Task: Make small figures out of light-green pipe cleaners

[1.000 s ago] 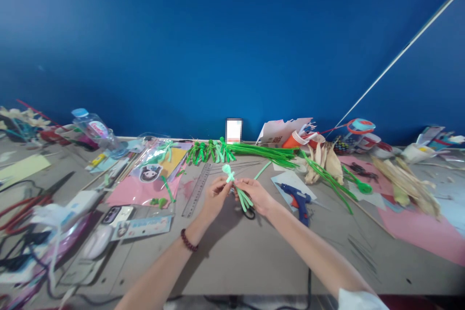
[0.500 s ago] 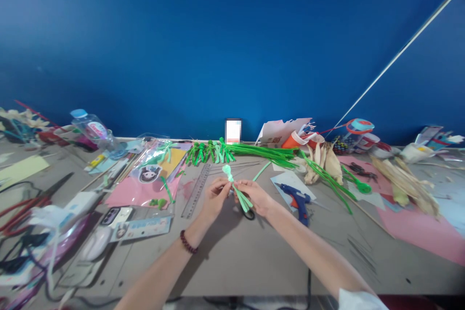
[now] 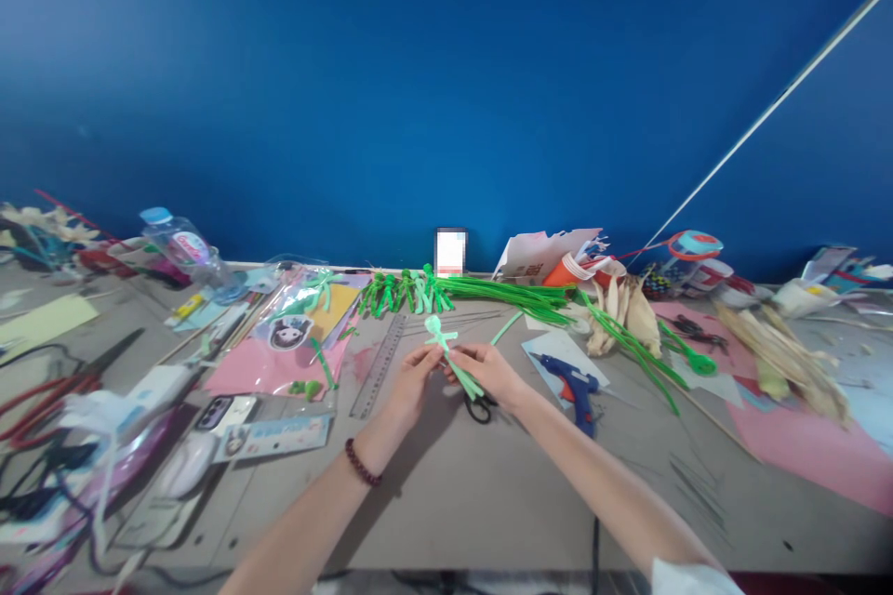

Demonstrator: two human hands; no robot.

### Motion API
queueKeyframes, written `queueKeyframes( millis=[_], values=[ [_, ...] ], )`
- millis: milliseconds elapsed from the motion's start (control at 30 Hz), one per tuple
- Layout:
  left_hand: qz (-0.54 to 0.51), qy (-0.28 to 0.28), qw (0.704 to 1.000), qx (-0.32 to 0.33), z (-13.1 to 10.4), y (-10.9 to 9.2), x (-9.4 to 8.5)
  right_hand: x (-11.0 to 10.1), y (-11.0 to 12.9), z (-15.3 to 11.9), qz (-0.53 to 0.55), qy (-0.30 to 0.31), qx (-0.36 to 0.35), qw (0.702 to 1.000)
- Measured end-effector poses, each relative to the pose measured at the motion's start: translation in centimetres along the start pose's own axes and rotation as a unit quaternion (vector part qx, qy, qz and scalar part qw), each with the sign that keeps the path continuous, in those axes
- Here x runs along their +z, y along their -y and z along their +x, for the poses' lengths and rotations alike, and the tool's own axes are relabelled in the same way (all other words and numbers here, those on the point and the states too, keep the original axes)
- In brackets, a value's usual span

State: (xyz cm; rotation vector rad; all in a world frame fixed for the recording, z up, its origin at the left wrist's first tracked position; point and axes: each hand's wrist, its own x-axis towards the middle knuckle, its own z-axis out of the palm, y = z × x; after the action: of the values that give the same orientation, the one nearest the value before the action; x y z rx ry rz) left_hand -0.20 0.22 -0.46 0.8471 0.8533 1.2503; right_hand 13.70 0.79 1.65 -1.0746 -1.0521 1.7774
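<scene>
A light green pipe-cleaner figure (image 3: 464, 376) is pinched between my two hands over the middle of the table, with a round looped top, a short arm sticking out to the right and several strands hanging down. My left hand (image 3: 421, 374) grips its middle from the left. From the right, the fingers of my right hand (image 3: 486, 372) close on it just below. Black-handled scissors (image 3: 478, 408) lie beneath my right hand. Behind the hands, several green pipe-cleaner figures (image 3: 405, 292) stand in a row beside a bundle of green pipe cleaners (image 3: 516, 294).
A ruler (image 3: 379, 366) lies left of my hands. To the right is a blue glue gun (image 3: 573, 385) on paper. Pink paper (image 3: 241, 370), a bottle (image 3: 182, 243) and red-handled scissors (image 3: 52, 400) are at the left; dried husks (image 3: 795, 358) at the right.
A light green strand now sticks out to the right from below the figure's looped top. Both hands remain at the figure's middle, and more of the black scissor handles shows.
</scene>
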Motion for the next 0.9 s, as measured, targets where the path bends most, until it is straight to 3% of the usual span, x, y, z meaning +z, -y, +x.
queueKeyframes(
  millis=[100, 200, 300, 467, 667, 900],
  values=[
    [0.082, -0.052, 0.993, 0.063, -0.3, 0.1, -0.1, -0.1, 0.0, 0.0, -0.004, -0.005, 0.003, 1.000],
    [0.140, -0.030, 0.984, 0.105, -0.5, 0.3, -0.2, -0.2, 0.0, 0.0, 0.041, 0.014, 0.011, 0.999],
    [0.134, 0.015, 0.986, 0.095, -0.3, 0.4, -0.4, -0.4, 0.1, -0.1, 0.045, 0.042, 0.002, 0.998],
    [0.069, 0.011, 0.997, 0.033, 0.2, 0.7, -0.9, -0.7, 0.0, -0.1, -0.003, 0.064, 0.030, 0.997],
    [0.102, -0.006, 0.992, 0.079, 0.4, 0.4, -1.1, -0.8, -0.2, 0.2, -0.063, 0.061, -0.003, 0.996],
    [0.135, -0.004, 0.984, 0.112, 0.3, 0.6, -0.8, -0.2, -0.9, 0.5, -0.091, -0.010, -0.048, 0.995]
  ],
)
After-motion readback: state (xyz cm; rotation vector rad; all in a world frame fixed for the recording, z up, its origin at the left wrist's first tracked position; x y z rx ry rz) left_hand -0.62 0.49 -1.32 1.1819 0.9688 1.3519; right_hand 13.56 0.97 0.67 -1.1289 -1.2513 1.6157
